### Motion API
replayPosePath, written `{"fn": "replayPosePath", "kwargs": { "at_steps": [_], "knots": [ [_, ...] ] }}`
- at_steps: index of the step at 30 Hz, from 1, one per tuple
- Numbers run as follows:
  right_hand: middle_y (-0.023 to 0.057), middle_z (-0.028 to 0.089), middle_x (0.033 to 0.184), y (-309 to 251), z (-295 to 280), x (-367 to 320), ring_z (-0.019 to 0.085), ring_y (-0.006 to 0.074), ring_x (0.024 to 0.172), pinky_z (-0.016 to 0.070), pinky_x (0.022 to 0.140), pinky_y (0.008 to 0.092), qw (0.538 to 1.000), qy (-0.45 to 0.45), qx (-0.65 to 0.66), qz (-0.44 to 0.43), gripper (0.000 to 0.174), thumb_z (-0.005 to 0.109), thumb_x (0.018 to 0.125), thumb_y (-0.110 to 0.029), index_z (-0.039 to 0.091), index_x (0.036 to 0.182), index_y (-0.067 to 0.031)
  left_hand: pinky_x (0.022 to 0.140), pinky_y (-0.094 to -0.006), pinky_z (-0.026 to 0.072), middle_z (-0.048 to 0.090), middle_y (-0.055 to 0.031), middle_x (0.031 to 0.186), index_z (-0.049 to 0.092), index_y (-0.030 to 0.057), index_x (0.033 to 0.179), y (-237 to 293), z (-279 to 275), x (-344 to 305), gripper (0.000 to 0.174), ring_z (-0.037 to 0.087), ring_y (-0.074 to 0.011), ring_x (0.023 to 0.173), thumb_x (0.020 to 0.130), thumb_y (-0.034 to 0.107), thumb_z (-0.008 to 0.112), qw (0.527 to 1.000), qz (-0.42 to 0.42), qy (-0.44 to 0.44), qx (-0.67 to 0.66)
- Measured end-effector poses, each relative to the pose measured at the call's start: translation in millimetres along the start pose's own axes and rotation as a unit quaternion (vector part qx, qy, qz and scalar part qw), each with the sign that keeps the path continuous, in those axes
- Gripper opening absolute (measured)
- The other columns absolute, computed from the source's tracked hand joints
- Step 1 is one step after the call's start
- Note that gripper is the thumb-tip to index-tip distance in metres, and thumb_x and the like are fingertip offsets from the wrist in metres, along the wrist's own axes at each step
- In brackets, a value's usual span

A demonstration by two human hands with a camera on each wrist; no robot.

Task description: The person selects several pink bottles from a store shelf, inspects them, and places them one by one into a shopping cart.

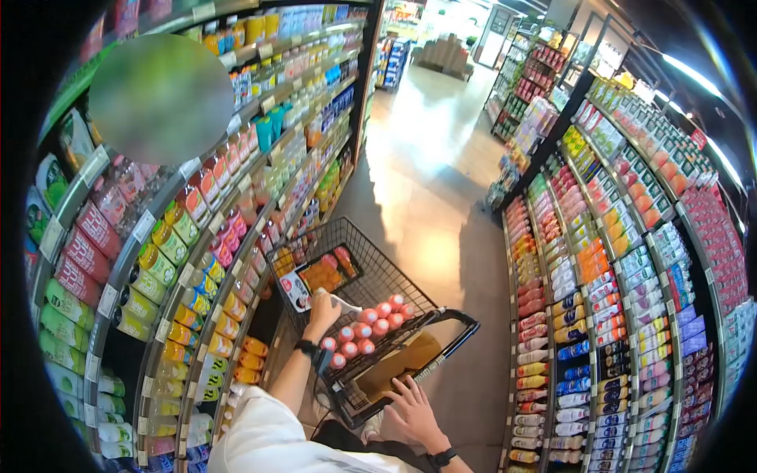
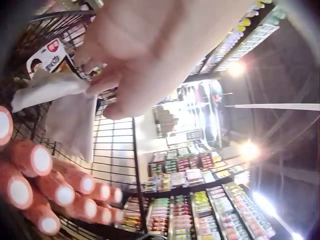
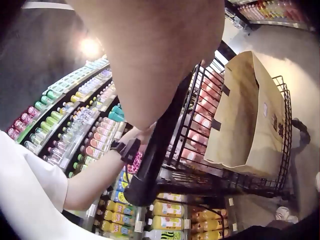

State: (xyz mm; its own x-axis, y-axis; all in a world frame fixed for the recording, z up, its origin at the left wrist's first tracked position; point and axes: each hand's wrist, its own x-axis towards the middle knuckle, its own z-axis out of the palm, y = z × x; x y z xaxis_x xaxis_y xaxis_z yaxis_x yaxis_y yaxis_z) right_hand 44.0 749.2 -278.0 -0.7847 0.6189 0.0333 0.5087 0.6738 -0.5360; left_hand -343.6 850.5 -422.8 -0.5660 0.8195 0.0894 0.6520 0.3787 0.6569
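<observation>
Inside a black wire shopping cart (image 1: 398, 272), my left hand (image 1: 323, 314) reaches down beside packaged food. Its thumb and fingers pinch a limp white sheet-like piece (image 2: 70, 107), which may be a bag or cloth; I cannot tell which. Several pink bottles with pale round ends (image 1: 367, 319) lie next to that hand. Just beyond it is a flat package with orange contents (image 1: 319, 274) and a white label. My right hand (image 1: 410, 416) rests over the cart's black handle (image 3: 159, 142), fingers extended. A brown paper bag (image 3: 270, 135) stands at the handle end of the cart.
Shelves of bottled drinks (image 1: 169, 307) line the left side, close to the cart. More drink shelves (image 1: 599, 315) rise on the right. The tiled aisle floor (image 1: 418, 181) runs ahead between them, toward a display rack (image 1: 528, 87).
</observation>
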Motion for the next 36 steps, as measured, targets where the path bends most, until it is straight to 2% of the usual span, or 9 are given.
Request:
{"fn": "replayPosePath", "kwargs": {
  "at_steps": [3, 7, 13, 16, 21, 24, 25, 29, 36],
  "knots": [
    [0.0104, 0.046, 0.156, 3.8, -5.5, -2.2, 0.028, 0.0362, 0.153, 0.0263, 0.122, 0.0541, 1.000, 0.012, 0.015, -0.009, 0.038, 0.057, 0.103, -0.039, 0.061, 0.133, -0.0163, 0.095, -0.0443, 0.0513, 0.065, -0.0193, 0.115, 0.065, -0.0024, 0.109, 69.1, -59.2, -29.2, 0.027, 0.064, -0.0393, 0.109, 0.083, 0.000, 0.070, 0.978, 0.105, 0.139, -0.116],
    [0.0099, 0.046, 0.156, 26.8, -0.8, -4.0, 0.028, 0.0360, 0.153, 0.0274, 0.122, 0.0543, 0.998, 0.030, 0.019, -0.049, 0.039, 0.058, 0.102, -0.040, 0.062, 0.133, -0.0165, 0.085, -0.0352, 0.0551, 0.067, -0.0137, 0.103, 0.064, -0.0034, 0.103, 142.5, -134.3, -67.2, 0.021, 0.068, -0.0269, 0.099, 0.083, -0.006, 0.071, 0.946, 0.142, 0.248, -0.155],
    [0.0088, 0.048, 0.153, 61.4, -1.3, -0.3, 0.030, 0.0357, 0.152, 0.0285, 0.121, 0.0556, 0.994, 0.046, 0.006, -0.098, 0.039, 0.060, 0.101, -0.040, 0.062, 0.133, -0.0176, 0.074, -0.0296, 0.0561, 0.064, -0.0076, 0.098, 0.065, 0.0013, 0.126, 181.2, -191.8, -154.2, 0.042, 0.066, -0.0173, 0.089, 0.086, -0.011, 0.069, 0.919, 0.053, 0.267, -0.284],
    [0.0093, 0.049, 0.153, 69.3, -3.3, 2.7, 0.029, 0.0360, 0.152, 0.0292, 0.120, 0.0576, 0.994, 0.038, -0.008, -0.102, 0.039, 0.060, 0.101, -0.040, 0.062, 0.133, -0.0184, 0.075, -0.0283, 0.0572, 0.064, -0.0078, 0.101, 0.068, 0.0003, 0.113, 172.8, -215.8, -204.0, 0.030, 0.068, -0.0191, 0.090, 0.085, -0.010, 0.071, 0.957, 0.057, 0.222, -0.175],
    [0.0170, 0.050, 0.149, 67.3, -7.0, 9.2, 0.040, 0.0405, 0.145, 0.0322, 0.118, 0.0572, 0.991, 0.008, -0.093, -0.100, 0.056, 0.070, 0.095, -0.040, 0.056, 0.142, -0.0130, 0.074, -0.0297, 0.0559, 0.061, -0.0108, 0.093, 0.058, -0.0040, 0.090, 179.3, -247.7, -279.9, 0.016, 0.067, -0.0208, 0.087, 0.082, -0.011, 0.070, 0.952, -0.051, 0.232, -0.193],
    [0.0221, 0.049, 0.148, -8.8, -47.6, 15.4, 0.041, 0.0417, 0.144, 0.0343, 0.118, 0.0501, 0.971, -0.033, 0.230, -0.058, 0.062, 0.071, 0.095, -0.036, 0.050, 0.145, -0.0044, 0.077, -0.0319, 0.0553, 0.061, -0.0115, 0.095, 0.059, -0.0029, 0.091, 160.9, -261.8, -322.1, 0.018, 0.068, -0.0228, 0.087, 0.080, -0.010, 0.071, 0.975, -0.012, 0.194, -0.105],
    [0.0249, 0.045, 0.152, -41.1, -65.3, 15.5, 0.039, 0.0409, 0.146, 0.0343, 0.120, 0.0434, 0.965, -0.057, 0.233, -0.109, 0.074, 0.074, 0.094, -0.034, 0.042, 0.150, 0.0008, 0.081, -0.0331, 0.0546, 0.063, -0.0118, 0.094, 0.060, -0.0024, 0.093, 168.1, -270.0, -339.6, 0.019, 0.068, -0.0241, 0.088, 0.079, -0.008, 0.072, 0.974, -0.040, 0.171, -0.143],
    [0.0252, 0.036, 0.160, -131.5, -40.2, 9.6, 0.035, 0.0358, 0.150, 0.0310, 0.122, 0.0416, 0.897, -0.180, 0.299, -0.270, 0.092, 0.078, 0.091, -0.037, 0.029, 0.158, 0.0019, 0.081, -0.0329, 0.0556, 0.066, -0.0112, 0.094, 0.063, -0.0010, 0.098, 157.0, -275.5, -395.9, 0.020, 0.070, -0.0231, 0.089, 0.081, -0.006, 0.072, 0.969, -0.083, 0.148, -0.179],
    [0.0245, 0.056, 0.141, -267.6, 55.3, -47.3, 0.057, 0.0336, 0.129, 0.0444, 0.108, 0.0398, 0.779, -0.420, 0.400, -0.238, 0.085, 0.078, 0.089, -0.029, 0.035, 0.155, 0.0009, 0.078, -0.0313, 0.0566, 0.073, -0.0110, 0.092, 0.067, 0.0015, 0.104, 121.2, -313.6, -499.9, 0.022, 0.073, -0.0204, 0.086, 0.083, -0.002, 0.071, 0.906, -0.196, 0.255, -0.276]
  ]
}}
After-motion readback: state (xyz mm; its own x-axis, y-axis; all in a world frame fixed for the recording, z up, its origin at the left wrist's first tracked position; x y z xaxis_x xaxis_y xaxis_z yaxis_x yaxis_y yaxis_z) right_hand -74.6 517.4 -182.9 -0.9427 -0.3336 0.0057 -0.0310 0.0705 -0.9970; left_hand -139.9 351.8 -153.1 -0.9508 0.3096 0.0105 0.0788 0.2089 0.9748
